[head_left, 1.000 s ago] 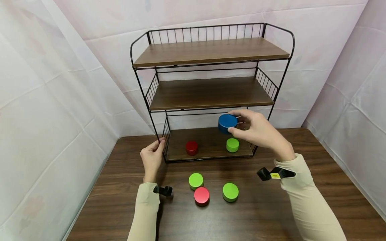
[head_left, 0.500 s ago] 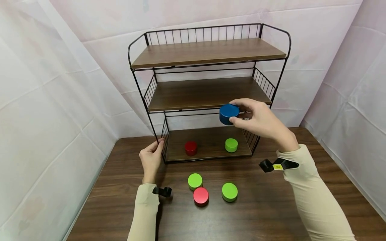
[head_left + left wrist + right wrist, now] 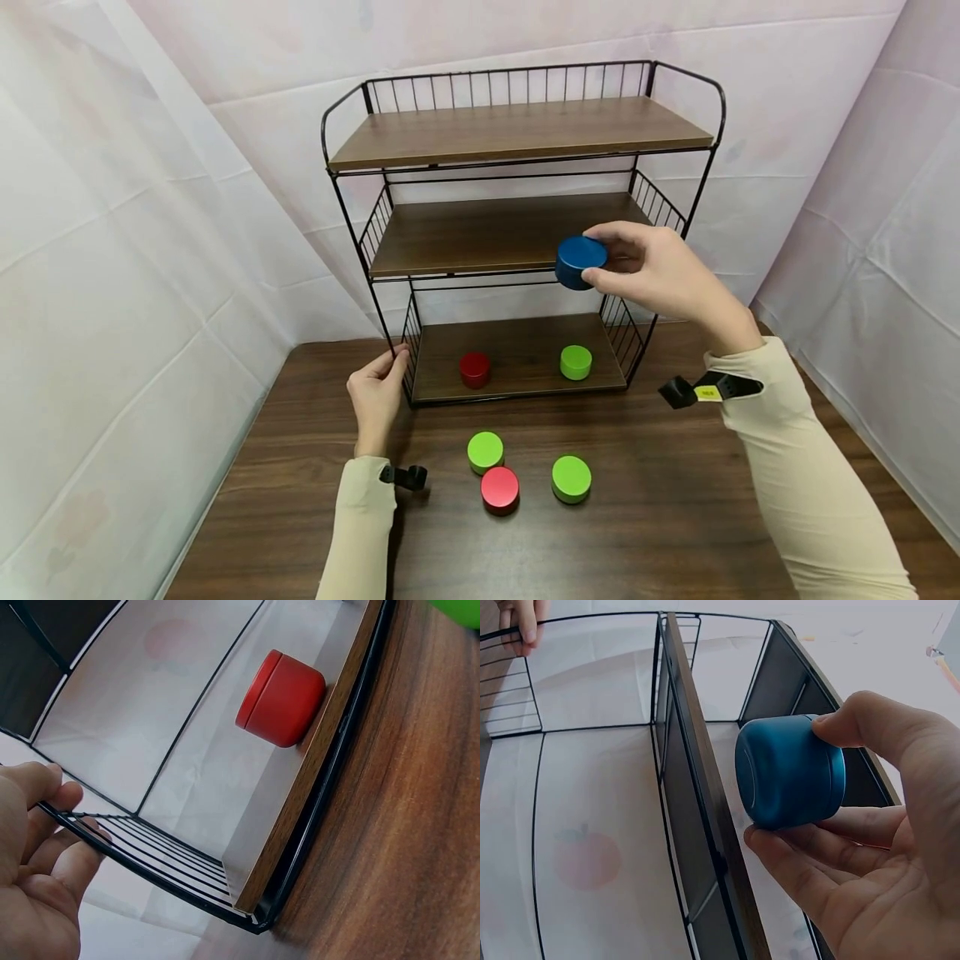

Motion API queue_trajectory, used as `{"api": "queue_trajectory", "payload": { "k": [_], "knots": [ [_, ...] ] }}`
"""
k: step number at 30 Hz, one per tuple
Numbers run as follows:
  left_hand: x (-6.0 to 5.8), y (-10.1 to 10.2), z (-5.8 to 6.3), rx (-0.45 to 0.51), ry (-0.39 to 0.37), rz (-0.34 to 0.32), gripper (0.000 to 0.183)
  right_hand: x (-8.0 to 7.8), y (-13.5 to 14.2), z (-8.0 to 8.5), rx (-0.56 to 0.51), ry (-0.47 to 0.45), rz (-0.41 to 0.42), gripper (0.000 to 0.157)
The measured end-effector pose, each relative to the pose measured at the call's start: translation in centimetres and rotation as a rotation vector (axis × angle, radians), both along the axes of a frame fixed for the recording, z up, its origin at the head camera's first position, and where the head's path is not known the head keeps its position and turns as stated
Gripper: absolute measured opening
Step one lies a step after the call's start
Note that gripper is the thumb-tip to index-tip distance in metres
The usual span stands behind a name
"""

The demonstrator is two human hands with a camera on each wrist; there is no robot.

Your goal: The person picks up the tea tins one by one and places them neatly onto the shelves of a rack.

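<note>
A round blue tin (image 3: pixel 581 262) is pinched between the thumb and fingers of my right hand (image 3: pixel 660 267), in the air before the front edge of the middle shelf (image 3: pixel 510 233). The right wrist view shows the blue tin (image 3: pixel 787 771) from below, apart from the shelf boards. My left hand (image 3: pixel 377 396) grips the black wire frame at the rack's lower left side; the left wrist view shows its fingers (image 3: pixel 79 862) curled round that wire. On the bottom shelf (image 3: pixel 525 333) stand a red tin (image 3: pixel 475 370) at the left and a green tin (image 3: pixel 576 362) at the right.
On the wooden table (image 3: pixel 300 500) before the rack, a green tin (image 3: pixel 486 452) sits against a pinkish-red tin (image 3: pixel 500 490), and another green tin (image 3: pixel 572 479) is to their right. Above is the top shelf (image 3: pixel 517 129) with its wire rail. White cloth (image 3: pixel 150 250) hangs behind and at the sides.
My right hand has lifted the blue tin from in front of the bottom shelf to the middle shelf's front edge, slightly rightward. My left hand keeps its grip on the frame.
</note>
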State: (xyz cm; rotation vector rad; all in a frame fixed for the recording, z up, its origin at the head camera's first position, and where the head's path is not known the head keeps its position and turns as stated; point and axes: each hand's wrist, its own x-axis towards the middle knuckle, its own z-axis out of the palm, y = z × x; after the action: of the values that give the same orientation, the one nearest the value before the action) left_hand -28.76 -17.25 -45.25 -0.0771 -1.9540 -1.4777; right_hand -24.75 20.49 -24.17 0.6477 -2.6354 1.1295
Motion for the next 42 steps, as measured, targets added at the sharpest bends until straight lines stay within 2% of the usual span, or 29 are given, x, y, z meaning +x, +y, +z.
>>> {"api": "queue_trajectory", "payload": {
  "k": [4, 8, 15, 17, 24, 35, 42],
  "knots": [
    [-1.0, -0.5, -1.4, 0.007, -0.003, 0.016, 0.013, -0.6, 0.3, 0.5, 0.014, -0.004, -0.014, 0.047],
    [-1.4, -0.8, -1.9, 0.017, -0.004, 0.004, 0.014, -1.2, 0.7, 0.9, 0.036, -0.003, -0.035, 0.048],
    [-1.3, -0.9, -1.8, -0.005, -0.006, 0.004, 0.015, -2.3, 1.3, 1.4, 0.073, -0.011, -0.073, 0.049],
    [-1.0, -0.7, -1.4, -0.007, -0.008, -0.001, 0.015, -2.6, 1.4, 1.5, 0.083, -0.024, -0.09, 0.05],
    [-1.2, -1.0, -1.9, -0.01, -0.022, 0.005, 0.015, -3.4, 1.8, 1.5, 0.118, -0.028, -0.128, 0.053],
    [-1.2, -0.9, -1.7, -0.002, -0.018, 0.009, 0.015, -3.9, 2.0, 1.6, 0.119, 0.003, -0.142, 0.052],
    [-1.3, -0.9, -1.9, -0.003, -0.008, 0.011, 0.015, -4.1, 2.2, 1.3, 0.124, -0.024, -0.141, 0.057]
  ]
}}
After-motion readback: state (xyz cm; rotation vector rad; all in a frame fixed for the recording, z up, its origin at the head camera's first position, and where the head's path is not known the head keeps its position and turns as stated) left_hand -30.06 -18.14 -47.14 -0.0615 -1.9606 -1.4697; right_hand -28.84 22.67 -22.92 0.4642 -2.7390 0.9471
